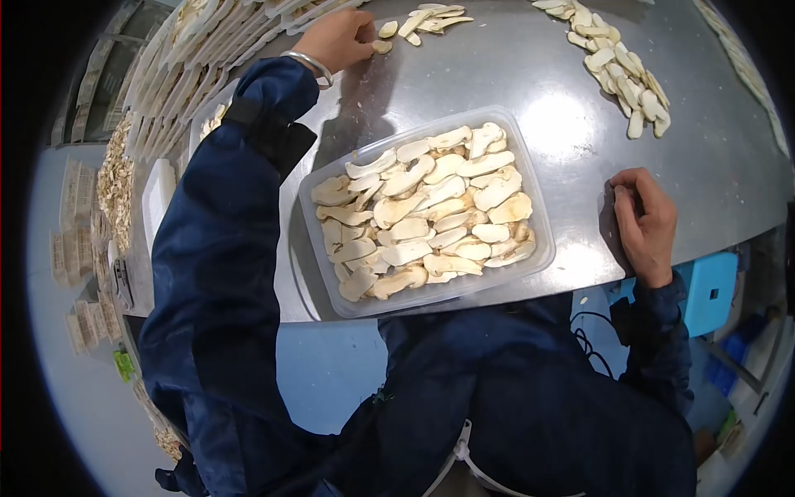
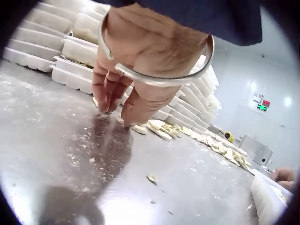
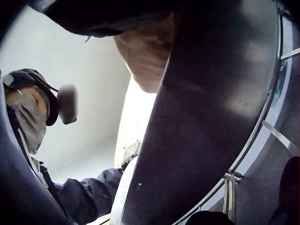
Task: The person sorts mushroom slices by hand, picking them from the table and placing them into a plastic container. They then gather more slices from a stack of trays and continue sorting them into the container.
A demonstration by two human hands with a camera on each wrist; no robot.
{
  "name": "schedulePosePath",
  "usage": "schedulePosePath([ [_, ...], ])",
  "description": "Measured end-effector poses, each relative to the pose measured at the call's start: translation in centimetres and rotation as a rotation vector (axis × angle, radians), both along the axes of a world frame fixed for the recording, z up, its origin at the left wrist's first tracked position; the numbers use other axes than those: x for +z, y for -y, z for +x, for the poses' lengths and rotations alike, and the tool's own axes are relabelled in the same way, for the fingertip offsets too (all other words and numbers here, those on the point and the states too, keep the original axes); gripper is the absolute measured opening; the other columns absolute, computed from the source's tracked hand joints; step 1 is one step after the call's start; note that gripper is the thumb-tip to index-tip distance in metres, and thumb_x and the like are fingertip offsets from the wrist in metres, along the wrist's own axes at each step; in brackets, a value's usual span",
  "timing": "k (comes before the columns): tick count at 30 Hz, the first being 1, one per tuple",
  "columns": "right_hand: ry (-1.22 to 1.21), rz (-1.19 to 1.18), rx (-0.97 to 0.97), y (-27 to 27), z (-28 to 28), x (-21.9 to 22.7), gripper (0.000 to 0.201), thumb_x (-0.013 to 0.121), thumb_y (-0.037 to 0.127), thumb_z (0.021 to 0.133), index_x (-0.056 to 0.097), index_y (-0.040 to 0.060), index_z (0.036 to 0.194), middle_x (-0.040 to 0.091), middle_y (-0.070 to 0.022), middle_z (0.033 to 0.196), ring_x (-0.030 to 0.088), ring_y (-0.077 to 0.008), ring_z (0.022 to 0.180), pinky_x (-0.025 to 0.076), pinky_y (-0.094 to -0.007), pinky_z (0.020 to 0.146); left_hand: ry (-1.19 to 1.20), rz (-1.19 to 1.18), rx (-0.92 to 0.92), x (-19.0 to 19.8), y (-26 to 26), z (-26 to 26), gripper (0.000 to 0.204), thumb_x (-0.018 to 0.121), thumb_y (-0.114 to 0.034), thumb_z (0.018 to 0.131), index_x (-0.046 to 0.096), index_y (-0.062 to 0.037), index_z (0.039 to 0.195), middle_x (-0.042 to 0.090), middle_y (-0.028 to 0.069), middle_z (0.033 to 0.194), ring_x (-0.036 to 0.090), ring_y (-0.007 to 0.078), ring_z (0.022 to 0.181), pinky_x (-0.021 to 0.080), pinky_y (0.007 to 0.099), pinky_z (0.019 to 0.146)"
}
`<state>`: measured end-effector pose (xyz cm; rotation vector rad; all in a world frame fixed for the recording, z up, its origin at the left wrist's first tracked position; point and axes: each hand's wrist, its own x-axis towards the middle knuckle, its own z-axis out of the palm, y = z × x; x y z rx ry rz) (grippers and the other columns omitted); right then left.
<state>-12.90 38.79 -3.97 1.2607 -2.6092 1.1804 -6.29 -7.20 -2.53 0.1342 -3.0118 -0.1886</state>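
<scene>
My left hand (image 1: 338, 40) reaches to the far side of the steel table, fingers bent down at a few pale mushroom slices (image 1: 387, 30). In the left wrist view, the fingers (image 2: 108, 96) and thumb stand apart over the metal, with a mushroom slice (image 2: 139, 129) beside the thumb; I cannot tell whether a slice is pinched. My right hand (image 1: 645, 222) rests loosely curled near the table's front edge, holding nothing visible. Between the hands stands a clear plastic tub (image 1: 542, 224), its mushroom slices (image 1: 443, 190) laid in overlapping rows.
A small heap of slices (image 1: 432, 20) lies just right of the left hand. A longer trail of slices (image 1: 621, 70) runs along the far right. Stacked white trays (image 1: 178, 83) crowd the left side. A blue stool (image 1: 710, 290) stands below the table's right edge.
</scene>
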Motion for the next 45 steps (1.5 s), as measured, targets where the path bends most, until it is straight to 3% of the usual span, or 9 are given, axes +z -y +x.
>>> schedulePosePath([
  [13,-0.002,0.002,0.005,0.4,0.5,0.2,0.007,0.057,0.001,0.085,0.061,0.0003,0.091,0.053,-0.0061,0.068,0.048,-0.0123,0.058,0.04,-0.0264,0.056,0.19,-0.072,-0.017,-0.2,1.4,-0.8,0.021,0.072,-0.014,0.074,0.063,-0.0033,0.09,0.06,0.0078,0.07,0.054,0.0199,0.064,0.046,0.0333,0.062],
  [28,0.012,0.004,-0.005,0.9,0.9,0.6,0.006,0.058,0.001,0.086,0.061,-0.0017,0.091,0.054,-0.0086,0.069,0.049,-0.0135,0.059,0.041,-0.0269,0.057,0.116,0.073,-0.1,0.1,0.1,-0.1,0.021,0.073,-0.018,0.076,0.062,-0.003,0.085,0.059,0.0063,0.071,0.056,0.0199,0.066,0.045,0.0326,0.063],
  [34,-0.006,-0.003,0.013,0.8,0.9,0.5,0.007,0.057,0.001,0.086,0.06,-0.0018,0.091,0.055,-0.0083,0.069,0.048,-0.0135,0.059,0.041,-0.0266,0.057,0.095,0.148,0.0,0.7,-1.5,0.7,0.024,0.074,-0.017,0.074,0.058,-0.0023,0.083,0.059,0.0075,0.072,0.058,0.0212,0.068,0.047,0.0334,0.064],
  [37,-0.009,0.008,0.01,0.8,0.9,0.5,0.007,0.057,0.002,0.087,0.06,-0.0015,0.092,0.055,-0.0085,0.07,0.049,-0.0135,0.059,0.041,-0.0261,0.057,0.069,0.162,-0.018,2.0,-2.9,1.8,0.023,0.074,-0.015,0.077,0.06,-0.0014,0.09,0.06,0.0064,0.075,0.056,0.0165,0.067,0.047,0.0313,0.064],
  [40,0.033,0.007,0.004,0.7,1.0,0.5,0.006,0.057,0.002,0.087,0.06,-0.001,0.092,0.056,-0.0092,0.071,0.05,-0.0144,0.06,0.041,-0.0266,0.058,-0.028,0.528,0.084,2.2,-3.8,4.1,0.018,0.072,-0.009,0.077,0.066,0.0,0.091,0.063,0.0024,0.072,0.057,0.0099,0.068,0.046,0.0266,0.06],
  [41,0.029,-0.003,0.012,0.7,1.1,0.4,0.006,0.057,0.002,0.087,0.06,-0.0008,0.092,0.056,-0.0093,0.072,0.051,-0.0147,0.061,0.042,-0.0268,0.059,-0.042,0.761,0.09,1.7,-3.4,5.4,0.022,0.073,-0.014,0.075,0.065,0.0006,0.09,0.062,0.0071,0.071,0.057,0.015,0.065,0.047,0.0305,0.061],
  [42,0.025,-0.017,0.018,0.8,1.1,0.3,0.006,0.057,0.002,0.088,0.06,-0.0007,0.092,0.056,-0.0094,0.072,0.052,-0.015,0.062,0.042,-0.027,0.059,-0.077,0.588,0.041,3.9,-5.6,7.6,0.022,0.073,-0.014,0.081,0.063,-0.001,0.096,0.061,0.0046,0.076,0.054,0.0108,0.068,0.046,0.0281,0.065],
  [43,0.02,-0.031,0.022,0.8,1.0,0.3,0.006,0.056,0.002,0.088,0.06,-0.0005,0.093,0.057,-0.0096,0.073,0.052,-0.0153,0.063,0.043,-0.0273,0.06,-0.108,0.406,0.045,6.0,-7.3,9.8,0.022,0.073,-0.018,0.079,0.068,-0.0016,0.094,0.068,0.0087,0.079,0.061,0.0173,0.064,0.048,0.0305,0.062],
  [45,0.025,-0.01,0.007,0.8,1.1,0.4,0.006,0.056,0.002,0.088,0.06,-0.0004,0.093,0.057,-0.0098,0.073,0.053,-0.016,0.064,0.043,-0.0275,0.061,-0.205,0.296,0.09,8.1,-10.9,14.8,0.014,0.072,-0.013,0.082,0.069,-0.0021,0.091,0.068,0.0062,0.079,0.06,0.0144,0.066,0.047,0.0278,0.06],
])
